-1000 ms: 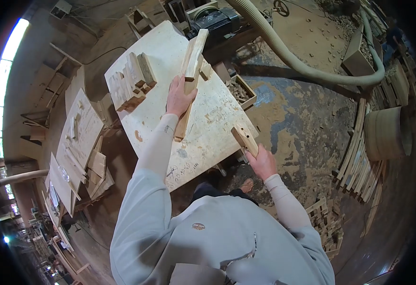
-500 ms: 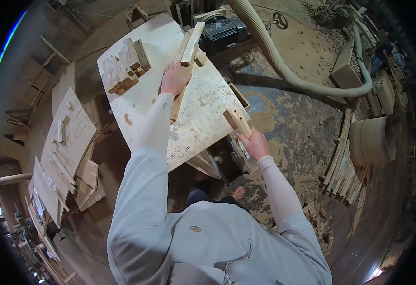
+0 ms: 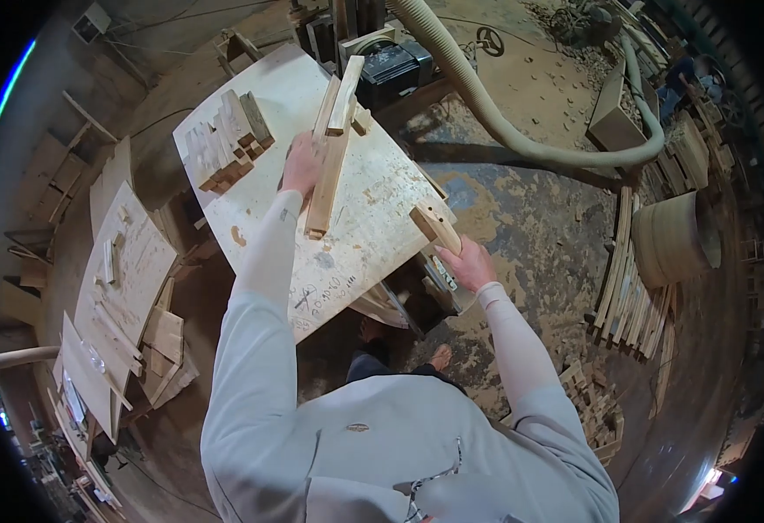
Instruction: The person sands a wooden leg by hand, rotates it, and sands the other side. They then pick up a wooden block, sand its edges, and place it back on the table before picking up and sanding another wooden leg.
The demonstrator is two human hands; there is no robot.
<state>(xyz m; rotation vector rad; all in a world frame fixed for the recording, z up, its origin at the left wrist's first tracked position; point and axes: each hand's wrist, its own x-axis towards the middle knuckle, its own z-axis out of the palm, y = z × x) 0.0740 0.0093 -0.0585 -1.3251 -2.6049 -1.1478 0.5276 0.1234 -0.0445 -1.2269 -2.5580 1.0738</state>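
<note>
My left hand (image 3: 300, 166) grips a long wooden bar (image 3: 326, 185) mid-tabletop (image 3: 373, 209). My right hand (image 3: 467, 263) clasps a short block (image 3: 435, 224) at the right edge.

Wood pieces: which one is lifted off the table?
The short block in the right hand; the long strips under the left hand lie on the table.

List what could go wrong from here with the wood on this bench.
1. The long strips under the left hand are loosely stacked; a push could slide the top one off.
2. The right hand holds a short block at the bench edge; a slipped grip may drop it near the bare foot.
</note>
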